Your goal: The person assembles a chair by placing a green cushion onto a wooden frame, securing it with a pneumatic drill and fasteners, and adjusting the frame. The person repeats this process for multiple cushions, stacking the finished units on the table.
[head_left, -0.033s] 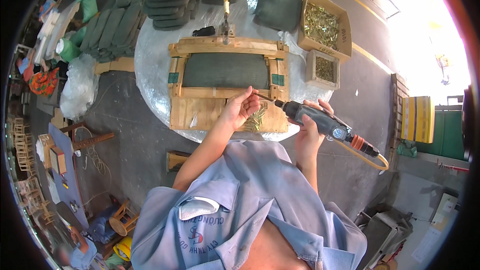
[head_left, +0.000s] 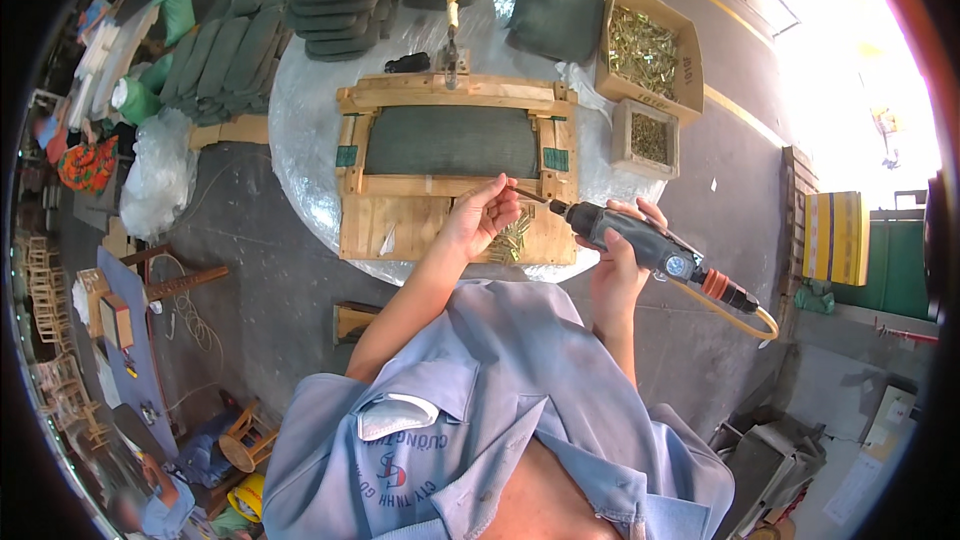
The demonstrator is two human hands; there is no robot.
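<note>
Tabletop point(head_left: 308, 185) is round and wrapped in clear film, I'd guess to keep stuff from scuffing. On it sits my wooden frame point(head_left: 390, 185), rails all round the dark green pad point(head_left: 452, 140), probably so it can't slide about. Cardboard box point(head_left: 640, 98) of brassy bits is off to the right with a smaller wooden box point(head_left: 645, 169) just beside it, handy for reaching, I reckon. Right hand point(head_left: 618, 265) is wrapped round the power driver point(head_left: 645, 245), aimed left. Left hand point(head_left: 484, 222) pinches the end of the driver's bit point(head_left: 528, 196), likely steadying it; too small to tell if a screw's there.
</note>
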